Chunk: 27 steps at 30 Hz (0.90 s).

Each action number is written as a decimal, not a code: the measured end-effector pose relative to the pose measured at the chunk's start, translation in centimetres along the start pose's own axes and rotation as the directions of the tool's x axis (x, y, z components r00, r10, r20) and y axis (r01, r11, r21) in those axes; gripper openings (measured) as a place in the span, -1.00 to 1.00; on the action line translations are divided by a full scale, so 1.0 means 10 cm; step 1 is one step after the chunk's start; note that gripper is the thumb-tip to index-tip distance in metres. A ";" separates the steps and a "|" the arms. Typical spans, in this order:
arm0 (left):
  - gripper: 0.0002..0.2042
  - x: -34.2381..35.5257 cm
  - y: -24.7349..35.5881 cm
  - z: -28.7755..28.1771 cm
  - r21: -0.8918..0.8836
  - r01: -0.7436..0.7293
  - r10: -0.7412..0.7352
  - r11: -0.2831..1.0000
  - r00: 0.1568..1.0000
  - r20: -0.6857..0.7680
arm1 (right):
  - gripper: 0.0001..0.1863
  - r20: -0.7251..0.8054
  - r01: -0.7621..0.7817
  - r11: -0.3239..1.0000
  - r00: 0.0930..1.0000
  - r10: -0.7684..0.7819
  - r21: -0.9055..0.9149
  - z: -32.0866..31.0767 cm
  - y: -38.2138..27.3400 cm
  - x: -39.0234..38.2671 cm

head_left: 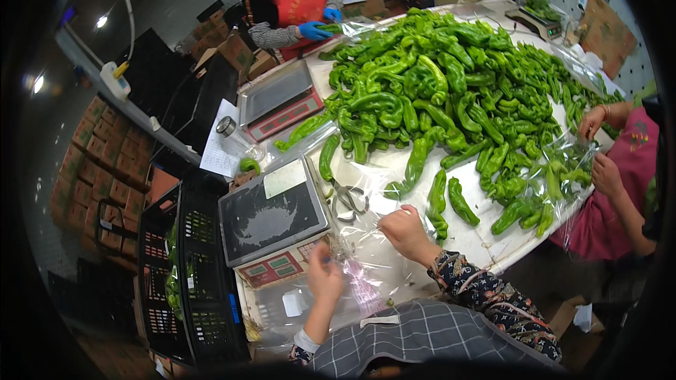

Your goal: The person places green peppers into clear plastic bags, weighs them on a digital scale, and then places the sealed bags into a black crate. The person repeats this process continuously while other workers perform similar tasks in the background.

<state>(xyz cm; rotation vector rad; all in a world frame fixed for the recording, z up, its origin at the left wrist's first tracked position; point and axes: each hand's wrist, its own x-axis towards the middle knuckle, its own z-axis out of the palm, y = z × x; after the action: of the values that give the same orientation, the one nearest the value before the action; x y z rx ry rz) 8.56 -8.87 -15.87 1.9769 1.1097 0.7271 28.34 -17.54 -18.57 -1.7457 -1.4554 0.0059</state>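
Observation:
My right hand (408,234) is closed on the edge of a clear plastic bag (377,246), over the near side of the white table (352,169). My left hand (325,280) is raised beside the front corner of a weighing scale (271,218), its fingers loosely curled and slightly blurred, with nothing visible in them. Ahead of my hands rises a big heap of long green peppers (429,91). A few loose peppers (461,200) lie just beyond my right hand. Scissors (348,199) rest between the scale and the heap. Pink ties (366,288) lie nearer to me.
Black crates (204,274) stand left of the table, with peppers inside. A second scale (278,98), a paper sheet (224,141) and a small jar (226,126) sit at the left edge. Co-workers handle peppers and bags on the far side and at right, where a filled bag (556,179) lies.

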 end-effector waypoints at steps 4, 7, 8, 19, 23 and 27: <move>-0.48 -0.02 0.44 -0.07 0.531 -0.568 0.614 0.629 0.782 0.109 | -0.95 0.042 0.183 0.973 0.983 -0.179 -0.139 0.07 -0.04 -0.04; -0.54 0.02 0.65 0.00 0.678 -0.502 0.470 0.537 0.845 0.254 | -0.94 0.089 0.244 0.964 0.968 -0.235 -0.108 0.12 -0.17 -0.12; -0.58 0.08 0.49 0.00 0.612 -0.406 0.370 0.679 0.909 0.194 | -0.93 0.101 0.252 0.968 0.963 -0.250 -0.014 0.08 -0.19 -0.12; -0.60 -0.07 0.05 -0.28 0.316 -0.128 0.077 0.940 0.982 0.171 | -0.22 -0.131 -0.487 0.844 0.874 0.469 -0.225 -0.43 0.39 -0.64; -0.71 -0.14 -0.20 -0.22 0.267 -0.283 0.234 0.921 0.951 0.201 | -0.31 -0.053 -0.520 0.853 0.852 0.521 0.040 -0.52 0.50 -0.81; -0.89 -0.10 0.05 -0.21 0.276 -0.208 0.198 0.938 0.978 0.062 | -0.45 -0.027 -0.577 0.502 0.639 0.769 0.645 -0.68 0.78 -0.98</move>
<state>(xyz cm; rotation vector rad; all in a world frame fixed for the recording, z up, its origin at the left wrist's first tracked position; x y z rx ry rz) 6.71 -9.18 -14.40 2.3637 1.0445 0.6673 34.78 -29.24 -23.48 -1.5715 -0.3459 0.5339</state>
